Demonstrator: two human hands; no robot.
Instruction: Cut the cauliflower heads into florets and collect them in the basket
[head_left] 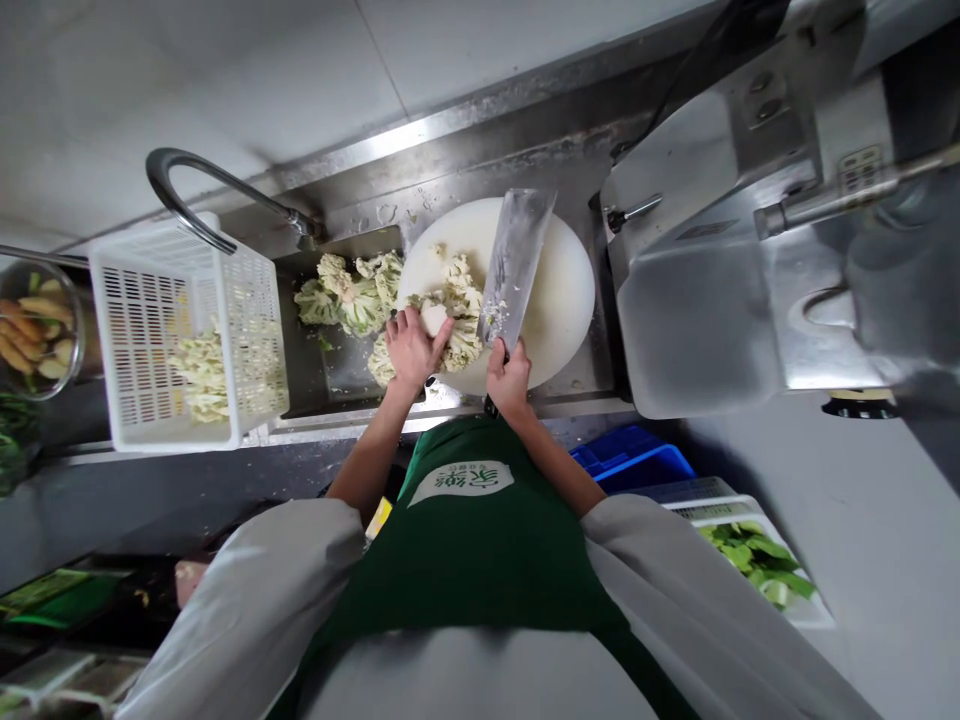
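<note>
A round white cutting board (561, 300) lies over the steel sink. My right hand (509, 378) is closed round the handle of a wide cleaver (517, 262), whose flat blade slants up and away over the board with small white crumbs on it. Left of the blade, cauliflower pieces (463, 290) sit on the board. My left hand (414, 347) rests on a cauliflower piece at the board's left edge, its thumb and fingers spread around the pale stem. More cauliflower heads (360, 298) lie in the sink to the left of the board.
A white plastic basket (231, 350) with cut cauliflower stands at the left, under a curved faucet (217, 172). A steel slicing machine (697, 320) is on the right. Below right are a blue crate (645, 462) and a white basket of green leaves (810, 612).
</note>
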